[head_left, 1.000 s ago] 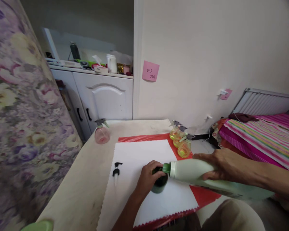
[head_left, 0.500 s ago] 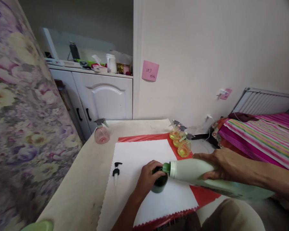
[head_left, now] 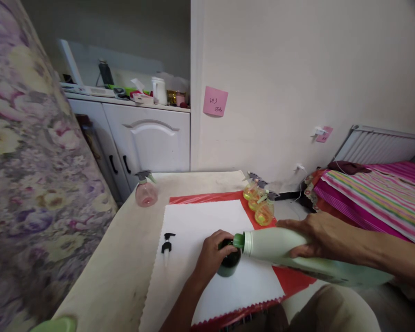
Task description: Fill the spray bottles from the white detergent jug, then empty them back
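Observation:
My left hand (head_left: 215, 252) is wrapped round the top of a dark green bottle (head_left: 228, 266) that stands on a white sheet (head_left: 200, 216). In my right hand (head_left: 320, 240) is a large pale green jug (head_left: 280, 244), tipped nearly level. Its green spout (head_left: 239, 241) meets the dark bottle's mouth; whether liquid flows I cannot tell. Left of the bottle, a black pump head (head_left: 167, 244) with a clear tube lies on the sheet.
Several spray bottles (head_left: 264, 213) with yellow liquid stand at the sheet's right back corner, on red plastic (head_left: 293, 282). A pink spray bottle (head_left: 146, 193) stands at the table's back left. A green round object (head_left: 58, 324) shows at the lower left edge. A bed (head_left: 376, 184) is at right.

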Available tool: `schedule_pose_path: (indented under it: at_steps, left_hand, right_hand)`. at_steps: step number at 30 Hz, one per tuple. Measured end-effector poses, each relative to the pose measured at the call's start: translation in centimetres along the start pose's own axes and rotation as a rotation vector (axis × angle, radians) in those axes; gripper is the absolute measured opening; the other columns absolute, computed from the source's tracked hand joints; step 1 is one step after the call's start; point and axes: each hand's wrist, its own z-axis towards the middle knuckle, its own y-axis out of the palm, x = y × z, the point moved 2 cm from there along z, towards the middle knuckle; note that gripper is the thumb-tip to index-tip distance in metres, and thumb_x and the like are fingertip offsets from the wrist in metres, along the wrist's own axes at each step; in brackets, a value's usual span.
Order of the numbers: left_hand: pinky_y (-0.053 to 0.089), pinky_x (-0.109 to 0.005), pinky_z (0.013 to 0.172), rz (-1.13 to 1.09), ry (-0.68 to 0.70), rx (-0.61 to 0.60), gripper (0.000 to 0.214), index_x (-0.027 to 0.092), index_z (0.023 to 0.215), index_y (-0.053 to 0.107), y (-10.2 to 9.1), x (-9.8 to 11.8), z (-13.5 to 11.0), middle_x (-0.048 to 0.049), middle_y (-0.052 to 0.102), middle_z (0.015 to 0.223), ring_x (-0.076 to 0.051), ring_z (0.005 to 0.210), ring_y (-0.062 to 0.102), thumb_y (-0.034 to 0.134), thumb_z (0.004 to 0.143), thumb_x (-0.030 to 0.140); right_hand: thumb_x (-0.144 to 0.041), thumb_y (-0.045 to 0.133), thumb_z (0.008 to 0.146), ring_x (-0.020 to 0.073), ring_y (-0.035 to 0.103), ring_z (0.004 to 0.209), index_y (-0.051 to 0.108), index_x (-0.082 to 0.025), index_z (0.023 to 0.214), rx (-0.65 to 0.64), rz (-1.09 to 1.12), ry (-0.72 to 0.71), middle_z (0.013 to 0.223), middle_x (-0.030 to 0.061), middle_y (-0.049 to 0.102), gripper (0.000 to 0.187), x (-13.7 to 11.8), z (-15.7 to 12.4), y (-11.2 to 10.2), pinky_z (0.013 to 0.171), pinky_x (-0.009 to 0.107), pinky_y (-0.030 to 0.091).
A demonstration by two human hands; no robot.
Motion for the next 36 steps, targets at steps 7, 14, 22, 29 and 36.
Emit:
schedule_pose_path:
  at_steps: [7,14,22,29,36]
  left_hand:
    - [0.045,-0.029,0.083,0.012,0.002,-0.002,0.016,0.022,0.086,0.072,-0.03,0.00,0.01,-0.0025,0.069,0.089,-0.020,0.088,0.063,0.069,0.072,0.014]
    - [0.045,-0.030,0.082,0.012,0.007,0.001,0.015,0.022,0.086,0.072,-0.06,0.12,-0.07,-0.0026,0.069,0.088,-0.020,0.087,0.063,0.068,0.072,0.016]
    - [0.045,-0.030,0.082,0.007,0.015,-0.003,0.016,0.022,0.086,0.072,-0.05,0.09,-0.04,-0.0026,0.069,0.089,-0.020,0.088,0.063,0.068,0.072,0.016]
    - [0.045,-0.029,0.083,0.010,0.015,-0.010,0.016,0.022,0.086,0.071,-0.01,-0.01,-0.01,-0.0025,0.069,0.090,-0.019,0.088,0.063,0.069,0.072,0.015]
    - [0.045,-0.029,0.082,0.012,0.017,-0.005,0.016,0.022,0.086,0.071,-0.02,-0.02,0.05,-0.0022,0.068,0.089,-0.019,0.088,0.063,0.068,0.072,0.015]
  right_hand:
    - [-0.066,0.046,0.086,0.0225,0.065,0.058,0.060,-0.023,0.113,0.025,-0.026,-0.014,0.067,0.0070,0.067,0.053,0.06,0.03,0.14,0.051,0.027,0.034]
    - [-0.065,0.048,0.086,0.0175,0.061,0.052,0.061,-0.023,0.110,0.031,-0.022,-0.009,0.063,0.0026,0.065,0.050,-0.09,-0.10,0.01,0.048,0.025,0.032]
    - [-0.063,0.049,0.087,0.0159,0.058,0.049,0.062,-0.021,0.109,0.039,-0.026,-0.012,0.060,0.0028,0.064,0.049,-0.44,0.03,-0.30,0.047,0.023,0.033]
    - [-0.063,0.052,0.085,0.0172,0.061,0.052,0.063,-0.022,0.107,0.038,-0.005,-0.007,0.062,0.0035,0.066,0.048,-0.32,0.01,-0.21,0.048,0.024,0.034]
    - [-0.065,0.048,0.086,0.0181,0.061,0.052,0.063,-0.019,0.109,0.027,0.012,-0.007,0.064,0.0052,0.066,0.053,-0.49,-0.06,-0.40,0.048,0.025,0.036]
